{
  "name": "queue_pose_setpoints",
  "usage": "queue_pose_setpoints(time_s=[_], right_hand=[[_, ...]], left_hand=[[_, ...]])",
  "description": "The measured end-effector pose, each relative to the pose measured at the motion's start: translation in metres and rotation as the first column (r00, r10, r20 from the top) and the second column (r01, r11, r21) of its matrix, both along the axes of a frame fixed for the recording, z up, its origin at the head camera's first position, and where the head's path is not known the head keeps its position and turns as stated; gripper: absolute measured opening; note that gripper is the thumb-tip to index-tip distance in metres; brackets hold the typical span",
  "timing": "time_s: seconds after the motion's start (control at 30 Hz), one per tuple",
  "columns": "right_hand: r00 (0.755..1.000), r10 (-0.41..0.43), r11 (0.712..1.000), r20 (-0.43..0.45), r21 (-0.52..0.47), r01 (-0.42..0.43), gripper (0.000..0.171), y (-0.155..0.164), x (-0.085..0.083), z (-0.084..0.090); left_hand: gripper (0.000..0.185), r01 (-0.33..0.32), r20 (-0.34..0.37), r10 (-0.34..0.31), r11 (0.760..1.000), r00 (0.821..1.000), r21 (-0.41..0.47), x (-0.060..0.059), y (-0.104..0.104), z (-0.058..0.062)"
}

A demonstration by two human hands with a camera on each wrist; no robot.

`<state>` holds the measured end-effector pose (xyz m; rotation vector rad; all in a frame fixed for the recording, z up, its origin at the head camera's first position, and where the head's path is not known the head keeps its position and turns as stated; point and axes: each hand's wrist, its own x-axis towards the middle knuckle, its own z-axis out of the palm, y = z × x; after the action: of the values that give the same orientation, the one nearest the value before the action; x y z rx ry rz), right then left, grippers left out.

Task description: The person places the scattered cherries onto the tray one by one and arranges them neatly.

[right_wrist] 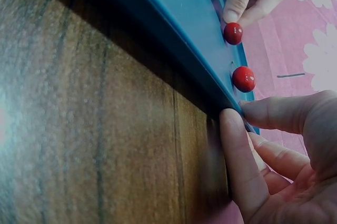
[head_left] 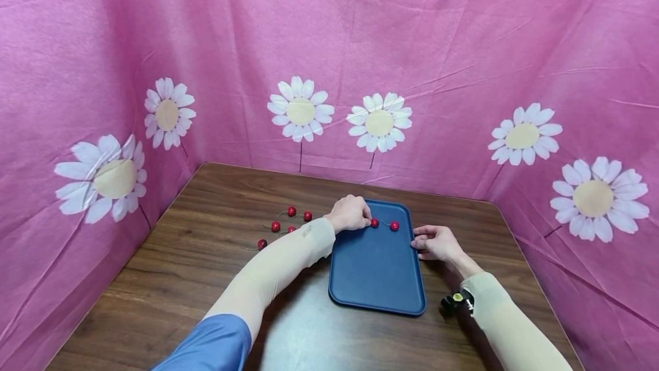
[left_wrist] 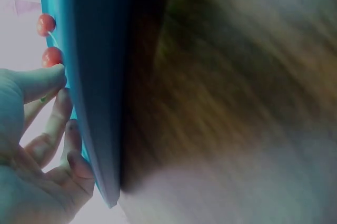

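Blue flat plastic tray (head_left: 376, 279) sits close on the brown wooden bench (head_left: 206, 279). Five small red cherries with stems (head_left: 284, 226) wait on the bench at its ten o'clock. Left hand (head_left: 352, 213) pinches a red cherry (head_left: 374, 223) at the tray's twelve o'clock edge. One more cherry (head_left: 394, 226) lies beside it. Right hand (head_left: 436, 242) presses loose fingers on the three o'clock rim. I think two are in, five left.
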<state>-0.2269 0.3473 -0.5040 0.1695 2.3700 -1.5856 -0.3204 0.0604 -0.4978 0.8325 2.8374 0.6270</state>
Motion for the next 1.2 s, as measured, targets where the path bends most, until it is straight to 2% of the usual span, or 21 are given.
queue_pose_setpoints(time_s=[0.07, 0.1, 0.3, 0.33, 0.37, 0.5, 0.63, 0.67, 0.77, 0.83, 0.87, 0.9, 1.03, 1.07, 1.17, 1.2], right_hand=[[1.000, 0.002, 1.000, -0.002, -0.003, -0.002, 0.053, 0.000, 0.000, 0.000], [1.000, 0.006, 1.000, -0.003, -0.003, -0.006, 0.053, 0.000, 0.000, 0.001], [1.000, -0.002, 1.000, 0.000, 0.002, 0.002, 0.052, 0.000, 0.000, 0.001], [1.000, -0.004, 1.000, 0.000, 0.003, 0.004, 0.051, -0.001, 0.000, 0.001], [1.000, 0.001, 1.000, -0.001, 0.006, -0.001, 0.051, -0.001, -0.001, 0.000], [1.000, 0.004, 1.000, -0.003, 0.008, -0.004, 0.051, -0.001, -0.001, 0.000], [1.000, 0.002, 1.000, -0.002, 0.002, -0.002, 0.051, -0.001, 0.000, 0.001], [1.000, 0.005, 1.000, -0.002, 0.002, -0.005, 0.051, -0.001, 0.000, 0.002], [1.000, -0.002, 1.000, 0.002, 0.004, 0.002, 0.051, -0.001, 0.000, 0.003], [1.000, 0.000, 1.000, 0.002, 0.009, 0.000, 0.051, -0.002, 0.000, 0.002], [1.000, 0.000, 1.000, 0.002, 0.009, 0.000, 0.051, -0.002, 0.000, 0.002], [1.000, -0.004, 1.000, 0.002, 0.009, 0.004, 0.051, -0.002, 0.000, 0.002], [1.000, 0.003, 1.000, 0.000, 0.010, -0.003, 0.051, -0.001, 0.000, 0.001], [1.000, 0.001, 1.000, 0.002, 0.009, -0.001, 0.051, -0.001, 0.000, 0.001], [1.000, -0.006, 1.000, 0.007, 0.004, 0.005, 0.051, -0.002, 0.000, 0.001], [1.000, -0.005, 1.000, 0.007, 0.002, 0.005, 0.052, -0.002, 0.001, 0.001]], left_hand=[[0.010, 0.014, -0.005, -0.014, 1.000, 1.000, 0.001, -0.004, 0.001, -0.004], [0.009, 0.017, -0.023, -0.017, 1.000, 1.000, 0.004, -0.010, 0.002, -0.014], [0.007, 0.016, -0.026, -0.014, 0.998, 1.000, 0.053, -0.038, 0.006, -0.058], [0.007, 0.017, -0.008, -0.017, 0.999, 1.000, 0.049, -0.036, 0.006, -0.053], [0.007, 0.018, -0.022, -0.017, 0.999, 1.000, 0.045, -0.035, 0.006, -0.053], [0.009, 0.032, -0.010, -0.031, 0.999, 0.999, 0.021, -0.017, 0.001, -0.027], [0.009, 0.029, -0.011, -0.029, 0.999, 1.000, 0.017, -0.004, -0.003, -0.009], [0.009, 0.025, -0.026, -0.025, 0.999, 0.999, 0.023, -0.006, -0.003, -0.014], [0.010, 0.028, -0.004, -0.028, 0.999, 1.000, 0.030, -0.004, -0.004, -0.009], [0.010, 0.030, 0.010, -0.031, 0.999, 0.999, 0.040, -0.005, -0.004, -0.011], [0.010, 0.027, 0.001, -0.027, 0.999, 1.000, 0.044, -0.010, -0.003, -0.018], [0.010, 0.030, 0.018, -0.031, 0.998, 0.999, 0.046, -0.008, -0.004, -0.013], [0.009, 0.030, 0.020, -0.031, 0.997, 0.999, 0.066, -0.017, -0.004, -0.025], [0.009, 0.031, 0.019, -0.032, 0.997, 0.999, 0.069, -0.018, -0.004, -0.026], [0.009, 0.047, 0.034, -0.050, 0.996, 0.998, 0.081, -0.012, -0.008, -0.017], [0.009, 0.054, 0.016, -0.055, 0.995, 0.998, 0.088, -0.016, -0.008, -0.025]])
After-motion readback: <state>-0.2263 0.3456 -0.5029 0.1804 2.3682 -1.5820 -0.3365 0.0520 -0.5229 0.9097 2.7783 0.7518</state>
